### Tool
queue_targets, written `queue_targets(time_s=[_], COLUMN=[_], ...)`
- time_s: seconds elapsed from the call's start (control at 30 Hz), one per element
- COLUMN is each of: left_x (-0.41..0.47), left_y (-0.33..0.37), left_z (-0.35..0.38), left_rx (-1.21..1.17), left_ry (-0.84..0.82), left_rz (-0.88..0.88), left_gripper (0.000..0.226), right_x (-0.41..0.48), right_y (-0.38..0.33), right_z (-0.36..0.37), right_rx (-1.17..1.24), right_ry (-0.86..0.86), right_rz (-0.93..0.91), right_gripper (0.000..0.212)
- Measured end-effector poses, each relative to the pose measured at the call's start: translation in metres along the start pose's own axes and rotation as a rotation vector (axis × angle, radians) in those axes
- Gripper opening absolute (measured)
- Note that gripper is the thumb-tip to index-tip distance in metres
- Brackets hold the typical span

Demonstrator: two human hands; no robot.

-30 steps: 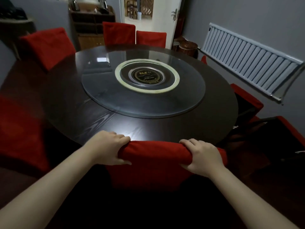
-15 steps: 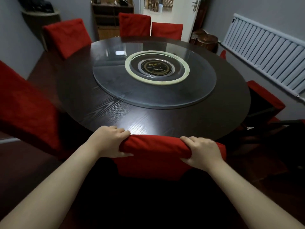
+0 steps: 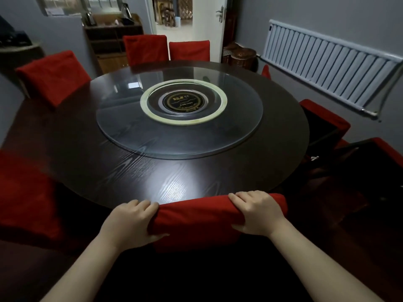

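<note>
Both hands grip the top of the near chair (image 3: 196, 219), which wears a red cloth cover and stands at 6 o'clock of the round dark worktop (image 3: 104, 171). Its back sits close against the rim. Whether it touches the rim cannot be told.

The left hand (image 3: 133, 223) holds the left corner of the back, with the fingers curled over the top edge toward the worktop and the thumb pressed on the near face. The right hand (image 3: 258, 212) holds the right end in the same way, fingers over the top and thumb underneath on the near side. The hands are well apart, one at each end, and the top edge between them rises slightly to the right.

A glass turntable (image 3: 130, 131) lies on the middle of the worktop, with a pale ring (image 3: 144, 105) and a black disc with gold print (image 3: 184, 101) at its centre.

Other red chairs ring the worktop:
- a pair side by side (image 3: 145, 49) at 12 o'clock
- one (image 3: 54, 77) at 10 o'clock
- a blurred one (image 3: 26, 192) at 8 o'clock
- two more (image 3: 327, 116) around 3 and 4 o'clock

A white radiator (image 3: 322, 66) hangs on the wall at 2 o'clock. Brown baskets (image 3: 242, 55) stand at 1 o'clock beside an open doorway (image 3: 172, 14), and a wooden shelf unit (image 3: 113, 40) stands at 11 o'clock.
</note>
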State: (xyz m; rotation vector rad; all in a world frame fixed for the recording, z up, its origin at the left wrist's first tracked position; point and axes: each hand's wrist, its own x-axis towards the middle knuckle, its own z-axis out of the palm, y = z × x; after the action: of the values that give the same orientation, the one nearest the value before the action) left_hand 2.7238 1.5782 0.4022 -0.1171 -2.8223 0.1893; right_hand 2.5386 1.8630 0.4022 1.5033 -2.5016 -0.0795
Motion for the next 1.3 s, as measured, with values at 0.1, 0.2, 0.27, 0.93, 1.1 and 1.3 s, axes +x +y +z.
queue_targets(time_s=[0.1,0.2,0.27,0.93,1.1,1.3], left_x=[-0.001,-0.009,-0.018,-0.011,-0.012,-0.004], left_y=[0.008,-0.009,-0.023,-0.014,-0.007,0.006], left_z=[0.008,0.011,0.013,0.012,0.002,-0.014], left_rx=[-0.003,0.023,0.038,0.059,0.035,-0.505], left_ry=[-0.003,0.042,0.075,-0.144,-0.237,-0.266], left_rz=[0.023,0.052,0.074,-0.030,-0.169,-0.724], left_gripper=[0.068,0.072,0.076,0.075,0.083,0.108], right_x=[-0.008,-0.005,-0.002,0.004,0.006,0.023], right_y=[0.004,-0.013,-0.031,-0.021,-0.033,-0.058], right_z=[0.001,-0.001,0.000,0.021,0.005,-0.047], right_rx=[0.012,0.050,0.065,0.050,0.049,0.868], right_ry=[-0.028,-0.043,-0.064,0.006,-0.184,-0.311], right_rz=[0.021,0.045,0.058,0.016,0.159,0.648], right_gripper=[0.075,0.074,0.074,0.080,0.081,0.084])
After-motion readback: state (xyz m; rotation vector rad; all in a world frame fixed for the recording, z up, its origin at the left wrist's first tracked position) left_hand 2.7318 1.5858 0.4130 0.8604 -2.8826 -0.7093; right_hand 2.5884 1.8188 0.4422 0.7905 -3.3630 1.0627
